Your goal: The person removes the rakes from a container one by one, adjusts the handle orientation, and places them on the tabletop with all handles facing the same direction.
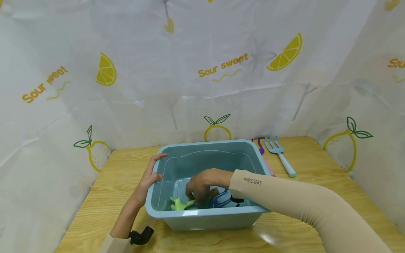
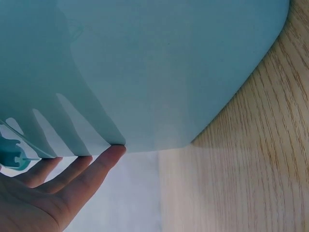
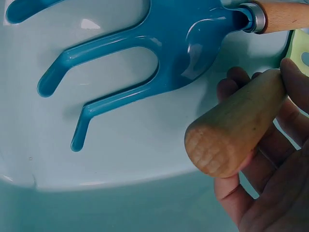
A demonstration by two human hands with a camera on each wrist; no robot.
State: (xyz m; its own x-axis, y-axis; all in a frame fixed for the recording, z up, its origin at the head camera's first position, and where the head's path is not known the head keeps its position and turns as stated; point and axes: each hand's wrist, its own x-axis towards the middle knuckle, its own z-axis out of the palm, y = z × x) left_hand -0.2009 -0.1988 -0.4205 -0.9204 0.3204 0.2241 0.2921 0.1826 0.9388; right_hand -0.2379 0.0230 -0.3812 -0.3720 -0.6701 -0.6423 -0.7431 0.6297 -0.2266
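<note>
While two hands [image 1: 143,186] [image 1: 200,188] work, one grips one handle [image 3: 234,126].

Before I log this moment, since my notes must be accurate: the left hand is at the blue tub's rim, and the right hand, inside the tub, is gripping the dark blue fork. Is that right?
Not quite: the right hand grips a separate wooden handle; the dark blue fork lies beside it, as the right wrist view shows.
</note>
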